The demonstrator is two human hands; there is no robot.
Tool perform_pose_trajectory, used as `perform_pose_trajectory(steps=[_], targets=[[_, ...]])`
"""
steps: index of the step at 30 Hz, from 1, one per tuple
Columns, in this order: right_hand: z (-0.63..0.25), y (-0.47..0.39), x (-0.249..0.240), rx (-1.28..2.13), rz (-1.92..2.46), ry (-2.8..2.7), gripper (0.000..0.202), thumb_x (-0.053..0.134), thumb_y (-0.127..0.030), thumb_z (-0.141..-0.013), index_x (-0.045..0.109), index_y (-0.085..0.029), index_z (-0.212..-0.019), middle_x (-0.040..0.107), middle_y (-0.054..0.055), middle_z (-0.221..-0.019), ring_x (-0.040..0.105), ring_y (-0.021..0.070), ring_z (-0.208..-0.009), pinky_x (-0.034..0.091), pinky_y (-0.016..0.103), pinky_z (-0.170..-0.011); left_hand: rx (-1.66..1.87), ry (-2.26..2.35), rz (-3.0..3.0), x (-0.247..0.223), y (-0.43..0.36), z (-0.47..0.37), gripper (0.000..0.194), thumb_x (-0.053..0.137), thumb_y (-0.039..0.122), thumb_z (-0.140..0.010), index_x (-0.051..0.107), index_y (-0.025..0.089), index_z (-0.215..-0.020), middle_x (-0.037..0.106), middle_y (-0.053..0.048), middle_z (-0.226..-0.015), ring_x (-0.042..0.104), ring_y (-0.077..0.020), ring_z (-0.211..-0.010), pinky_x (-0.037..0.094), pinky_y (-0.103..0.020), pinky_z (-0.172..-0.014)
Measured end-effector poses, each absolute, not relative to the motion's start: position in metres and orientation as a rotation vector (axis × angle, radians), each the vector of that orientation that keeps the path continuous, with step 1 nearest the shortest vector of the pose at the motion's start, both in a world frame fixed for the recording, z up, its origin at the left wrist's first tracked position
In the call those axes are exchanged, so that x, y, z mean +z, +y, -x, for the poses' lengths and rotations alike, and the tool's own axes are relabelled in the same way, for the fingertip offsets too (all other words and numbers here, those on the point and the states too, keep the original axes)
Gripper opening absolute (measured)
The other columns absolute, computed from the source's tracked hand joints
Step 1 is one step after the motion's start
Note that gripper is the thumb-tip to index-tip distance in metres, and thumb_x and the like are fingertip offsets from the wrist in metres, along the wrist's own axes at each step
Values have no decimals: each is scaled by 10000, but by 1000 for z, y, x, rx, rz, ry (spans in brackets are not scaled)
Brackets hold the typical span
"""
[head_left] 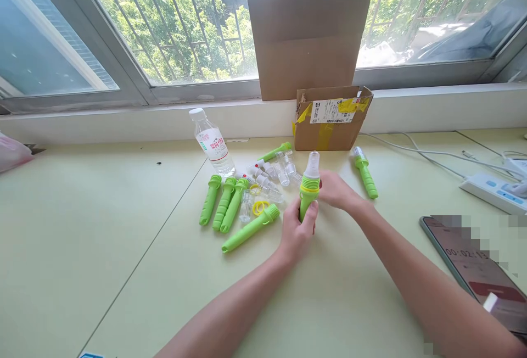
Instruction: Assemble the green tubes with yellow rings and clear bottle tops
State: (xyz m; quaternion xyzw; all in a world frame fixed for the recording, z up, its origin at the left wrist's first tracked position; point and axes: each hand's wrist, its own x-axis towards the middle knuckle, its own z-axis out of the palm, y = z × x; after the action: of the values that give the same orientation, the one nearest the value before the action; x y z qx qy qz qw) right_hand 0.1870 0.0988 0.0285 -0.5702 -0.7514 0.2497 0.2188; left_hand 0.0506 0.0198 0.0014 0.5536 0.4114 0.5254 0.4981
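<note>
Nearest, at right, a phone [469,264] lies beside the right forearm; a careless elbow could nudge it. Now the left hand [298,223], wrapped round a green handle [309,185] near the middle, nearly upright, clear cap [313,164] on top! If that cap sits loosely, a tilt could drop it. A loose handle [251,230] lies just left; a sweeping wrist could roll it into the yellow rings [260,207] and scatter them. Over to the right hand [335,190], close beside the held piece, fingers partly hidden: can't tell whether it grips anything. Farther left, a water bottle [214,146] stands behind the parts, and one bump could topple it among them.
</note>
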Motion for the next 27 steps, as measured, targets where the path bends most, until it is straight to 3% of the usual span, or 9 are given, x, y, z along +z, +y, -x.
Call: perform_pose_trajectory(steps=[5,8,17,27], targets=[[-181,96,25,586,1554,-2126,82,547,-187,-723,616,-224,-747,649,25,-742,565,184,-683,342,248,-513,1277,989,-1334,2,19,-50,276,501,429,-889,473,188,-756,419,56,-506,388,-83,-455,317,-222,-465],[-183,96,29,617,1536,-2096,104,526,-218,-744,591,-217,-663,633,32,-694,559,190,-663,353,262,-529,1269,996,-1331,3,20,-51,289,496,447,-887,474,188,-760,416,57,-503,385,-83,-448,311,-222,-458],[-190,99,47,589,1480,-1887,192,513,-304,-753,654,-191,-817,657,39,-771,571,177,-693,417,275,-590,1261,1002,-1326,4,19,-51,283,486,432,-893,452,189,-752,397,61,-517,378,-74,-442,302,-218,-451],[-192,97,63,535,1427,-1716,205,594,-374,-761,675,-195,-818,706,58,-845,649,210,-802,506,336,-715,1245,999,-1347,3,20,-51,295,477,450,-897,449,191,-759,386,61,-523,378,-80,-447,311,-224,-456]])
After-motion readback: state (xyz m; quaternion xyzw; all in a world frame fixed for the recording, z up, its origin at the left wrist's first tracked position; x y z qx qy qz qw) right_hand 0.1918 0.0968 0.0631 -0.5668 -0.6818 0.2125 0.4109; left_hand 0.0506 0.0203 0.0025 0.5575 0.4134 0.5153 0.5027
